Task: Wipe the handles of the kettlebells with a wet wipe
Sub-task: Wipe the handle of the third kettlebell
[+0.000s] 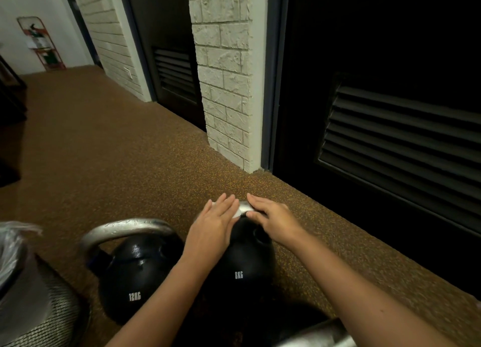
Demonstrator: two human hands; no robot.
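Atop the 8KG kettlebell (240, 263), the left hand (213, 224) is pressing the wet wipe (238, 212), fingers flat, along its crosswise handle (244, 205); the right hand (273, 216) is seemingly steadying it, fingers loosely extended.

White "12KG" marks the left kettlebell (135, 276), "8KG" the right kettlebell (242, 263).

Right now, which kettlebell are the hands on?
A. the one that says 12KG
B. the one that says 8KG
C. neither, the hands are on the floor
B: the left hand and right hand both lie on the handle of the 8KG kettlebell, with the white wipe between them; the 12KG kettlebell sits untouched beside it.
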